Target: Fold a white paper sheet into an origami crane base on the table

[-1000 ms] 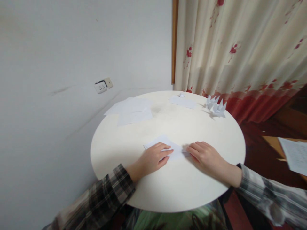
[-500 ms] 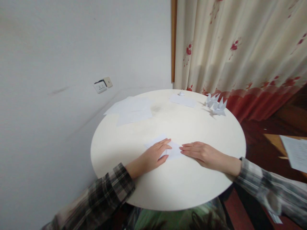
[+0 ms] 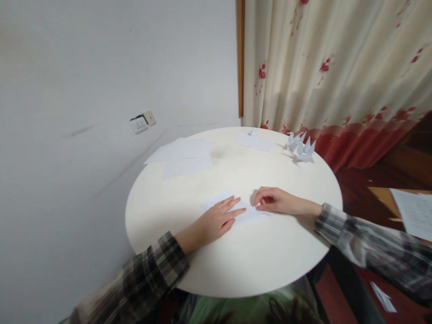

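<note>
A sheet of white paper (image 3: 249,216), folded in part, lies on the round white table in front of me. Spread flat over its left part, my left hand (image 3: 219,217) presses it against the tabletop with fingers apart. At the paper's right upper edge is my right hand (image 3: 272,200), its fingers curled and thumb and fingertips close together. Whether a bit of the paper is between those fingertips is too small to tell. The left hand covers part of the folds.
White sheets (image 3: 187,155) overlap at the table's far left. Another sheet (image 3: 255,142) with a small folded paper piece (image 3: 252,132) lies at the back. Several folded paper cranes (image 3: 300,147) stand at the far right. A wall socket (image 3: 138,125) is beyond the table (image 3: 232,265).
My right hand has gone from lying flat at the paper's right tip to curled fingers at its upper edge. My left hand stays on the paper, its fingers spread a little wider.
</note>
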The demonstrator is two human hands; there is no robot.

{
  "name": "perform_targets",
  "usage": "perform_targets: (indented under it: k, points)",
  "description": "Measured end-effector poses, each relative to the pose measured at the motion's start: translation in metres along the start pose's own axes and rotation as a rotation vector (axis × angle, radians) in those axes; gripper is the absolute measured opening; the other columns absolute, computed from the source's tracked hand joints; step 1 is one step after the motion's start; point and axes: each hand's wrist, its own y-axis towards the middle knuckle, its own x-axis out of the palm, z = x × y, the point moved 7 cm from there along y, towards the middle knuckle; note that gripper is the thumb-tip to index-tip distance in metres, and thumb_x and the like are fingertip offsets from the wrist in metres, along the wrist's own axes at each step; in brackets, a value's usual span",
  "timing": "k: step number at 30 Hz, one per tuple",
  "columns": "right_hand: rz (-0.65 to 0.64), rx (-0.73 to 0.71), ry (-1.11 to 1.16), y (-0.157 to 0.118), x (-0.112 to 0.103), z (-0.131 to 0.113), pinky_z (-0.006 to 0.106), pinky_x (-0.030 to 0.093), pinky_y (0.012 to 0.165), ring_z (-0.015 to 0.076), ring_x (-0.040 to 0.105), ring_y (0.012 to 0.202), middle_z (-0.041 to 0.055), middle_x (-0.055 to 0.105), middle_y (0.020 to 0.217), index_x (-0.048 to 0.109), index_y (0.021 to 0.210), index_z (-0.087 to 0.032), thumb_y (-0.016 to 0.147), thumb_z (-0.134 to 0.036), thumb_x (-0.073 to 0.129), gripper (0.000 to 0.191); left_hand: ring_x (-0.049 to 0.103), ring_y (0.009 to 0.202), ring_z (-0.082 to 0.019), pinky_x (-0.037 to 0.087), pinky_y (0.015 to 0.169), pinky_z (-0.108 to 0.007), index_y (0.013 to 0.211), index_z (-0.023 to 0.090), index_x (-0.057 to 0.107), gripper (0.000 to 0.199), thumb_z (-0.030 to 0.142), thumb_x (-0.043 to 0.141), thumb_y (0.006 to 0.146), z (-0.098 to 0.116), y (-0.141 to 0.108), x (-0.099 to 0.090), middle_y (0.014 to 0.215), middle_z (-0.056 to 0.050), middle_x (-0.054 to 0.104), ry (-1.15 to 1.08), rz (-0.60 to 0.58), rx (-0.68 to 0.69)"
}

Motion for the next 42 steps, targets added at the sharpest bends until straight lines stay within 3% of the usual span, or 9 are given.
perform_targets:
  k: [4,11,17,23,32,34,37,40,42]
  points:
    - [-0.129,0.077,0.023,0.004,0.007,0.009,0.022,0.036,0.055,0.0084,0.043,0.061,-0.0027,0.049,0.068,0.058,0.079,-0.014,0.074,-0.037,0.066,0.025,0.027,0.133,-0.024,0.029,0.107,-0.044,0.13,0.022,0.043,0.042,0.015,0.035,0.089,0.006,0.001,0.004,0.144,-0.008,0.031,-0.005,0.013,-0.002]
    - [-0.269,0.077,0.014,0.004,0.011,0.019,0.021,0.035,0.057,0.0078,0.043,0.062,-0.0035,0.048,0.071,0.054,0.074,-0.014,0.07,-0.034,0.07,0.025,0.027,0.132,-0.023,0.029,0.106,-0.044,0.131,0.023,0.042,0.043,0.015,0.035,0.089,0.008,0.001,0.011,0.144,-0.008,0.031,0.008,0.012,-0.003]
    - [-0.303,0.058,-0.005,0.004,0.012,0.02,0.022,0.036,0.058,0.0081,0.044,0.062,-0.0027,0.049,0.071,0.054,0.072,-0.014,0.071,-0.031,0.068,0.022,0.027,0.133,-0.023,0.029,0.107,-0.044,0.131,0.022,0.042,0.042,0.016,0.035,0.09,0.007,0.001,0.011,0.144,-0.009,0.031,0.0,0.003,-0.008]
    - [-0.243,0.041,-0.147,0.001,0.009,0.014,0.021,0.036,0.058,0.0079,0.043,0.063,-0.0025,0.048,0.071,0.054,0.071,-0.014,0.074,-0.025,0.065,0.015,0.027,0.133,-0.023,0.029,0.107,-0.043,0.13,0.023,0.043,0.043,0.015,0.035,0.089,0.004,0.0,0.008,0.144,-0.008,0.031,-0.017,0.016,-0.012]
    - [-0.375,0.154,-0.101,0.001,0.01,0.009,0.022,0.039,0.058,0.0092,0.048,0.063,-0.0016,0.053,0.07,0.057,0.076,-0.013,0.073,-0.024,0.063,0.013,0.028,0.132,-0.023,0.029,0.107,-0.042,0.13,0.023,0.042,0.042,0.016,0.034,0.09,0.003,-0.005,0.007,0.143,-0.008,0.032,0.006,0.031,-0.005]
    - [-0.328,0.167,-0.098,0.0,0.007,0.01,0.022,0.038,0.057,0.009,0.047,0.061,-0.0016,0.053,0.068,0.057,0.078,-0.013,0.077,-0.031,0.06,0.018,0.03,0.13,-0.023,0.031,0.106,-0.042,0.131,0.023,0.042,0.041,0.018,0.034,0.091,0.004,-0.006,0.003,0.142,-0.008,0.033,0.031,0.047,-0.004]
    - [-0.119,0.17,-0.18,-0.001,-0.004,0.01,0.022,0.037,0.054,0.0096,0.046,0.059,-0.0001,0.054,0.067,0.058,0.08,-0.014,0.083,-0.039,0.053,0.025,0.04,0.121,-0.027,0.037,0.099,-0.045,0.129,0.021,0.044,0.039,0.03,0.04,0.091,0.01,-0.004,-0.007,0.134,-0.013,0.042,0.126,0.081,-0.038]
    - [0.21,0.13,-0.402,-0.008,-0.021,0.0,0.026,0.041,0.062,0.0133,0.05,0.067,0.0046,0.058,0.077,0.059,0.085,-0.014,0.085,-0.032,0.05,0.02,0.053,0.097,-0.029,0.047,0.08,-0.044,0.125,0.017,0.049,0.051,0.048,0.049,0.085,0.017,0.001,-0.016,0.11,-0.015,0.056,0.229,0.058,-0.125]
    - [0.291,0.005,-0.512,-0.013,-0.018,-0.011,0.03,0.043,0.071,0.0162,0.053,0.077,0.0076,0.059,0.086,0.059,0.093,-0.015,0.086,-0.025,0.046,0.018,0.054,0.086,-0.026,0.049,0.071,-0.039,0.12,0.015,0.053,0.05,0.049,0.05,0.083,0.024,0.005,-0.02,0.095,-0.012,0.058,0.248,0.013,-0.139]
